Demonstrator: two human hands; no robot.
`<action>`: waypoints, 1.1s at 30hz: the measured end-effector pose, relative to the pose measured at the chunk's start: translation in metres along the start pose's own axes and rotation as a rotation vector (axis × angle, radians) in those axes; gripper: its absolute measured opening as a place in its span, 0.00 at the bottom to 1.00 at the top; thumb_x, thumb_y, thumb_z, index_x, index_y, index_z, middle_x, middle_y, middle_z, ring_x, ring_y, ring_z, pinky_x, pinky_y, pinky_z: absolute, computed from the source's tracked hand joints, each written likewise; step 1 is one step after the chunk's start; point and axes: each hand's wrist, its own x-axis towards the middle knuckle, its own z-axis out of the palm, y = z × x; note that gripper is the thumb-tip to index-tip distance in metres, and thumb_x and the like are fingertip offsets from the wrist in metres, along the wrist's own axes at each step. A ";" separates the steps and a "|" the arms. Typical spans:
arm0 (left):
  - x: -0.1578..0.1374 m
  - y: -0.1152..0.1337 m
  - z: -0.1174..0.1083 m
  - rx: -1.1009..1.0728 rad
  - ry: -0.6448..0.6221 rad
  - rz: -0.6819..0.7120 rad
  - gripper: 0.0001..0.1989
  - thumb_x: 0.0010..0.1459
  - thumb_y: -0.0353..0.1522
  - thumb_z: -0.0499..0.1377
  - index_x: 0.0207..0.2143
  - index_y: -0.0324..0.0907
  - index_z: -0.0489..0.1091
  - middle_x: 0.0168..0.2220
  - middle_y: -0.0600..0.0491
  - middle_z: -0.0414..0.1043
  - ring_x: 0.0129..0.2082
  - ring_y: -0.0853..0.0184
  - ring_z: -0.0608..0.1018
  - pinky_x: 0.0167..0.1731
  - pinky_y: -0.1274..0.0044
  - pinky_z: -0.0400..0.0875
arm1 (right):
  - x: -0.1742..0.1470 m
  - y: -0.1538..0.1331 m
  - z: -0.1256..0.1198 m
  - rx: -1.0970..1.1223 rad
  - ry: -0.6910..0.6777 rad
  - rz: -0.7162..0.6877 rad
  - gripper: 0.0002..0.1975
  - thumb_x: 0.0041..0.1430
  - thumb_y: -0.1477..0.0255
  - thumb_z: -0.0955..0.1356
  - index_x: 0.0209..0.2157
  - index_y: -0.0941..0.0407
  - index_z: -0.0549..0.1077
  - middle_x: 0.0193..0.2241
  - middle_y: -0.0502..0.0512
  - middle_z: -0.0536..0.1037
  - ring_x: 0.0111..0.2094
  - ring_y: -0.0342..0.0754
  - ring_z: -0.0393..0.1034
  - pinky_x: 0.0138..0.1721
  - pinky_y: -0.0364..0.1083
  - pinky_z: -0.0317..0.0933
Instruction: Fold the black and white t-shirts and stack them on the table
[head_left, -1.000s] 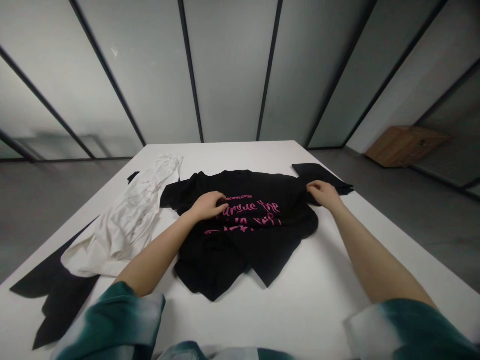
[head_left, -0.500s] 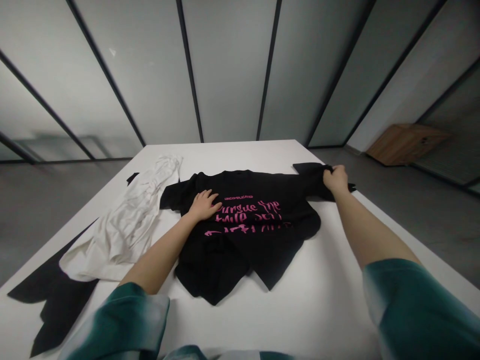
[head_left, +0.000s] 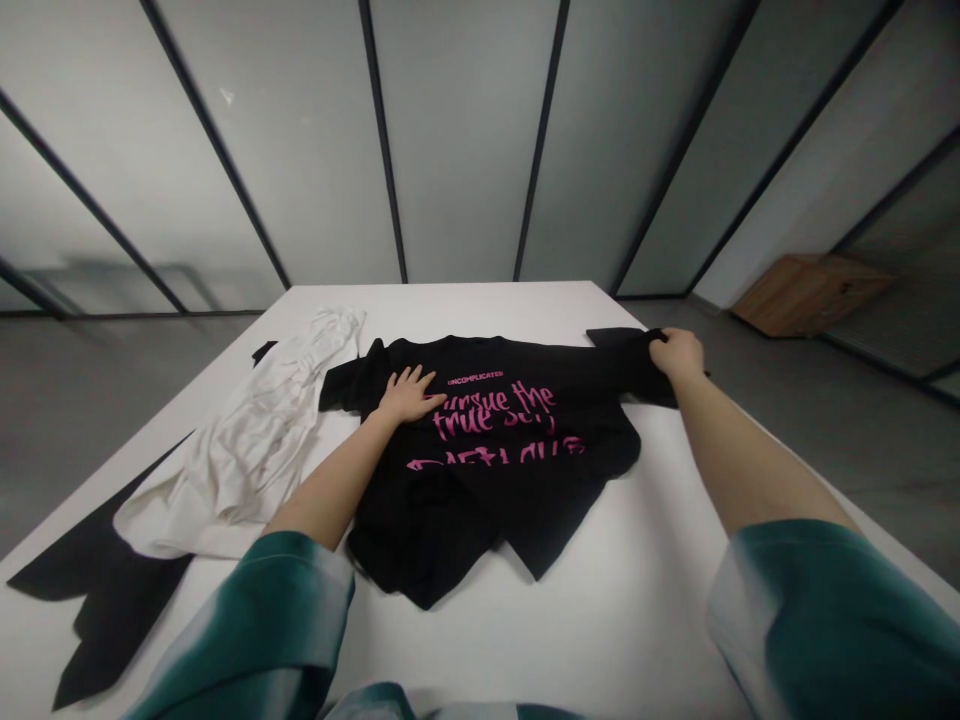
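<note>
A black T-shirt with pink lettering lies spread on the white table, its neck toward the far side. Its lower part is rumpled and folded, which hides some of the print. My left hand rests flat on the left chest of the shirt, fingers spread. At the right, my right hand is closed on the end of the shirt's sleeve, pinching the fabric and holding it out sideways.
A crumpled white garment lies along the table's left side, partly over a dark cloth. Another dark piece shows behind the right sleeve. Beyond the table stand frosted glass panels and a wooden cabinet.
My right hand has drawn the sleeve slightly outward to the right. The shirt's chest lies flatter, and more of the pink lettering shows. My left hand has shifted slightly up the shirt.
</note>
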 end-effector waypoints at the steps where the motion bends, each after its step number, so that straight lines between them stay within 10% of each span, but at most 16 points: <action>1: -0.001 0.000 0.000 -0.001 0.006 0.003 0.41 0.63 0.58 0.44 0.70 0.46 0.51 0.73 0.45 0.43 0.71 0.47 0.48 0.66 0.55 0.43 | -0.002 -0.012 -0.003 -0.013 0.021 0.026 0.16 0.58 0.78 0.64 0.45 0.63 0.78 0.38 0.70 0.79 0.43 0.59 0.74 0.45 0.51 0.63; 11: -0.001 -0.002 0.003 0.001 0.031 0.004 0.40 0.62 0.58 0.44 0.70 0.48 0.52 0.72 0.46 0.45 0.71 0.48 0.50 0.66 0.55 0.44 | -0.013 -0.089 -0.009 0.782 -0.202 -0.153 0.17 0.66 0.64 0.60 0.44 0.58 0.74 0.38 0.61 0.81 0.29 0.47 0.76 0.32 0.45 0.70; 20: 0.002 0.002 0.001 0.016 -0.005 -0.013 0.41 0.62 0.58 0.44 0.70 0.47 0.51 0.72 0.45 0.43 0.71 0.45 0.49 0.65 0.52 0.44 | -0.065 -0.058 0.058 -0.094 -0.570 -0.231 0.20 0.61 0.56 0.66 0.39 0.59 0.77 0.42 0.69 0.80 0.44 0.61 0.76 0.42 0.52 0.67; 33: 0.027 0.013 -0.016 0.029 -0.020 -0.026 0.41 0.61 0.55 0.48 0.69 0.43 0.53 0.71 0.41 0.47 0.70 0.44 0.52 0.65 0.53 0.46 | -0.043 -0.059 0.071 0.043 -0.195 -0.046 0.24 0.65 0.66 0.60 0.56 0.66 0.69 0.50 0.75 0.75 0.52 0.65 0.70 0.51 0.56 0.63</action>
